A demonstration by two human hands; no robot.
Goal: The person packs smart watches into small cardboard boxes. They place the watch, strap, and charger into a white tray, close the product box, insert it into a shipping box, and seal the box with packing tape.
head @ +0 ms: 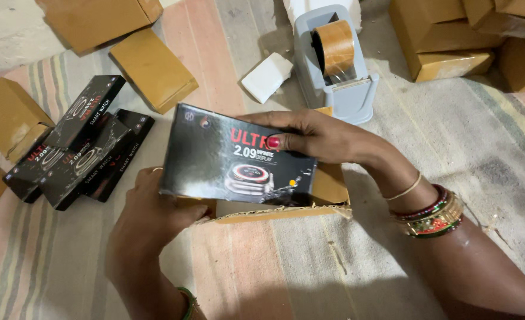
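I hold a black watch box (pixel 233 157) with both hands over a striped floor mat (pixel 499 136), about the middle of it. My right hand (pixel 316 137) grips the box along its top edge, thumb pressed on the printed front face, fingers wrapped behind. My left hand (pixel 150 213) closes on the lower left corner of the box from below, so both hands are clamped on the same box. The box is tilted a little, its right end lower than its left, and it sits partly inside an open brown carton (pixel 327 195) whose torn cardboard edge shows under and to the right of it. I cannot tell how far in the box has gone.

Toward the left edge of the mat lies a pile of about 3 more black watch boxes (pixel 78 148), stacked loosely and overlapping. Closed brown cartons (pixel 152 68) lie beyond them near the far left corner, with another at the left edge. Straight beyond my hands stands a grey tape dispenser (pixel 333 77) holding a roll of brown tape (pixel 335 46), and a small white box (pixel 266 77) rests just beside its left side. More brown cartons (pixel 452 41) are heaped at the far right corner. Bangles (pixel 434 213) sit on my right wrist, and a green one shows on my left.
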